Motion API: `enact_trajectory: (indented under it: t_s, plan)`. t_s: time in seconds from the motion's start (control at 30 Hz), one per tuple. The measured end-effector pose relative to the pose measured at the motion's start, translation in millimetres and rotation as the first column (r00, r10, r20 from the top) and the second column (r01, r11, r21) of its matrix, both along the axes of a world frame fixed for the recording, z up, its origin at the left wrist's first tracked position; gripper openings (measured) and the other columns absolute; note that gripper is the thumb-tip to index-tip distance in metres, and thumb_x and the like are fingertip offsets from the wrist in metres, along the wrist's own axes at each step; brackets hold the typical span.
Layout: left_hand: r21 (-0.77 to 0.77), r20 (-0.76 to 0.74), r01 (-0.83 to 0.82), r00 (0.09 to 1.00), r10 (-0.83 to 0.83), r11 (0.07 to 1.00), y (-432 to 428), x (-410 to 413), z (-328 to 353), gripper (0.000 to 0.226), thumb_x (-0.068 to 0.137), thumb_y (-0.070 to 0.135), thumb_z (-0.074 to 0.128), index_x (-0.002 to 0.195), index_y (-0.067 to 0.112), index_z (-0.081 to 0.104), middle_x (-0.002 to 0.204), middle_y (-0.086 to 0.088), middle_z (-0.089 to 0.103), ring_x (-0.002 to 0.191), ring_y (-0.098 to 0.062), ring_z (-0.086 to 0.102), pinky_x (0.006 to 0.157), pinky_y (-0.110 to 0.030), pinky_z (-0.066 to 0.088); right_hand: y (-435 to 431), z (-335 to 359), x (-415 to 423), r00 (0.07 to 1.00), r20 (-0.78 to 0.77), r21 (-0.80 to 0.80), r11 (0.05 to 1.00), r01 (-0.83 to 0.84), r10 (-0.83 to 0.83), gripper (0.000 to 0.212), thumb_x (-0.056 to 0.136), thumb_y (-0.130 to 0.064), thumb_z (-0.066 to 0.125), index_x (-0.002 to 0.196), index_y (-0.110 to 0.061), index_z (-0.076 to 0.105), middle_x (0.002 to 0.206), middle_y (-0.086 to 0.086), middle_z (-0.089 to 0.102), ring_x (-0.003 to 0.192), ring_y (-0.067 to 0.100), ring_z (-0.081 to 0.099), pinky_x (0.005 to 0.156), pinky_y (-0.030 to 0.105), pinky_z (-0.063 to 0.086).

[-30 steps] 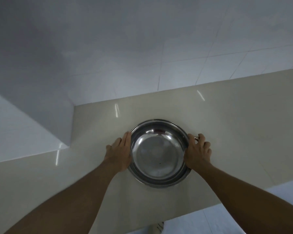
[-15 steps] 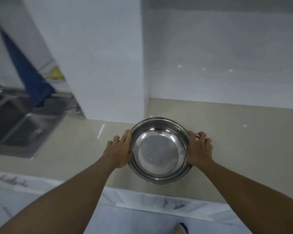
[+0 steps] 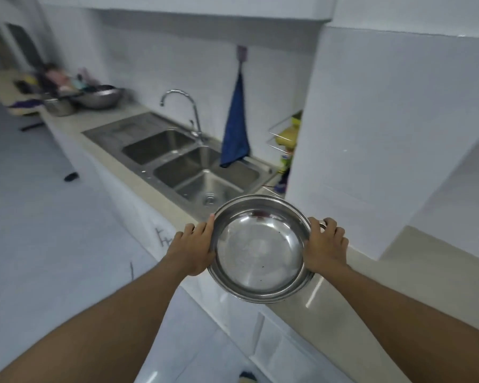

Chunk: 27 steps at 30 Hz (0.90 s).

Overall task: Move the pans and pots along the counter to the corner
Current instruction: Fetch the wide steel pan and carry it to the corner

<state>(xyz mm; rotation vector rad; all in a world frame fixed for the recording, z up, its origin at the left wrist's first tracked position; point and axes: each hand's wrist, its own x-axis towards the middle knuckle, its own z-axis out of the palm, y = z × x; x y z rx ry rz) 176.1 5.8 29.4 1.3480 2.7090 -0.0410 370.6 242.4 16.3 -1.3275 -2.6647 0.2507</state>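
Beige counter (image 3: 365, 275) beneath steel pan (image 3: 260, 248), rim clasped between left hand (image 3: 195, 248) and right hand (image 3: 325, 246).

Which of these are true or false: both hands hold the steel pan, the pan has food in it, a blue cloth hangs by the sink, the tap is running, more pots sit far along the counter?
1. Both hands, left hand and right hand, hold the steel pan. True.
2. The pan has food in it. False: it is empty.
3. A blue cloth hangs by the sink. True.
4. The tap is running. False: no water shows.
5. More pots sit far along the counter. True.
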Motion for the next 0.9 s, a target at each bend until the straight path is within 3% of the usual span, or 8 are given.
enact_trajectory:
  t_s: [0.27,0.57,0.9]
  plan:
    - [-0.012,0.002,-0.245,0.969,0.245,0.969,-61,-130,-1,0.080,0.099,0.046,0.039,0.157,0.018,-0.009,0.151,-0.003,0.034,0.131,-0.031,0.037,0.106,-0.048,0.038,-21,-8,-191,0.977,-0.010,-0.004,0.977,-0.212,0.212,0.056,0.090,-0.021,0.059,0.140,-0.030,0.036,0.150,0.014,0.025,0.132,0.036,0.027,0.105,0.043,0.028]
    - [-0.014,0.060,-0.459,0.886,0.459,0.888,-99,-242,-3,0.080,0.099,0.046,0.039,0.156,0.020,-0.011,0.151,-0.002,0.034,0.132,-0.030,0.036,0.107,-0.048,0.038,-38,-4,-366,0.904,0.010,0.000,0.905,-0.426,0.426,0.057,0.090,-0.022,0.059,0.141,-0.033,0.035,0.145,0.008,0.027,0.125,0.031,0.032,0.104,0.041,0.029]
    - [-0.037,0.057,-0.535,0.842,0.536,0.844,-162,-379,-12,0.081,0.099,0.048,0.038,0.157,0.019,-0.010,0.153,-0.001,0.032,0.134,-0.030,0.034,0.109,-0.048,0.035,-92,-18,-530,0.851,0.010,-0.062,0.850,-0.523,0.525,0.052,0.091,-0.025,0.058,0.139,-0.032,0.037,0.146,0.010,0.028,0.128,0.032,0.030,0.107,0.043,0.028]
